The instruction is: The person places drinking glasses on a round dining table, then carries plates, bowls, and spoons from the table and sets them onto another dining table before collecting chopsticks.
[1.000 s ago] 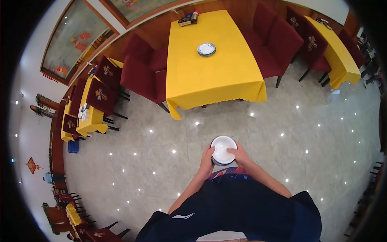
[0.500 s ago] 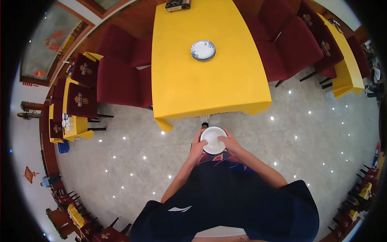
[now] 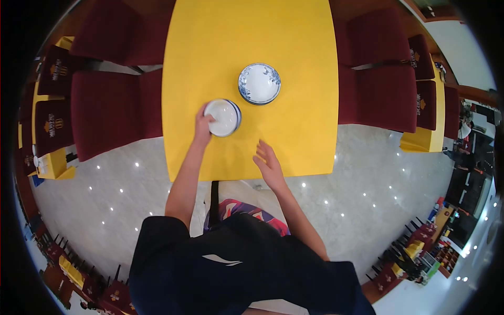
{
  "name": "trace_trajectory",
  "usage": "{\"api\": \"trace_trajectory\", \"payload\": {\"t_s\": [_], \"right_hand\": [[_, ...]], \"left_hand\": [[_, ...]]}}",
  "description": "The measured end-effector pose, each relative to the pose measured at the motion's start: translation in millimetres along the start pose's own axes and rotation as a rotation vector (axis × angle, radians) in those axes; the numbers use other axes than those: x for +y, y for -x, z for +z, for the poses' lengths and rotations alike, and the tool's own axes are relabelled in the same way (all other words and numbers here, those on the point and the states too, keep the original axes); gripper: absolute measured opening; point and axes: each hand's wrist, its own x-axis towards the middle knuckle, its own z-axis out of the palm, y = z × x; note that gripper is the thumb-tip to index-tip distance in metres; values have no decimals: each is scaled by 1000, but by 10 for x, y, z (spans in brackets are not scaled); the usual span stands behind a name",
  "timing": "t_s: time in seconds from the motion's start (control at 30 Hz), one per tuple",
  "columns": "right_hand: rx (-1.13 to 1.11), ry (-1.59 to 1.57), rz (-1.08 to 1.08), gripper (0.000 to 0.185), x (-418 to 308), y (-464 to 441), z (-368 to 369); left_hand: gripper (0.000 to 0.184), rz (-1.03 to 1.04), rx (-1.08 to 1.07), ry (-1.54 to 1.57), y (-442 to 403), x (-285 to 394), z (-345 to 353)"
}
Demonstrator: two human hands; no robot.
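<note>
My left hand point(image 3: 203, 126) grips a white bowl point(image 3: 222, 118) with a blue outer band by its left rim, thumb inside. The bowl is over the yellow-covered table point(image 3: 294, 142); whether it touches the cloth I cannot tell. To its upper right rests a stack of white plates point(image 3: 260, 83) with blue floral edges. My right hand point(image 3: 268, 163) is open and holds nothing, fingers apart over the near part of the table, below and right of the bowl.
Dark red chairs point(image 3: 113, 110) line the table's left side, and more chairs point(image 3: 378, 100) line its right. Other tables with yellow cloths point(image 3: 428, 142) stand beyond them. A grey tiled floor point(image 3: 362, 194) with light reflections lies around.
I have come closer to the table. The bowl, held in both hands before my body, is now over the tabletop in my left hand alone; my right hand has let go.
</note>
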Motion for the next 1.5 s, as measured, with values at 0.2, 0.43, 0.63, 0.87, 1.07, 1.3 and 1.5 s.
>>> {"api": "trace_trajectory", "payload": {"t_s": [0.2,0.43,0.63,0.87,1.07,1.3,1.5], "right_hand": [[-17,1,508,38,278,411,-613],[312,-144,628,36,579,1261,-1159],[486,-174,731,37,1117,2209,-1418],[668,-405,856,36,2169,3498,-1141],[873,-608,704,40,2973,4333,-409],[1234,-1021,589,37,4380,5266,53],[1653,-1255,481,34,4990,6020,323]], "left_hand": [[59,-40,121,111,-839,-10,-193],[57,89,141,57,-1074,-227,-98],[60,215,184,62,-1153,-201,169],[59,341,215,-112,-1272,-344,21],[30,660,328,-723,-1666,-1493,-1107],[34,436,-53,-1328,1091,-2802,796],[32,416,-1126,-1526,2924,-4307,2264]]}}
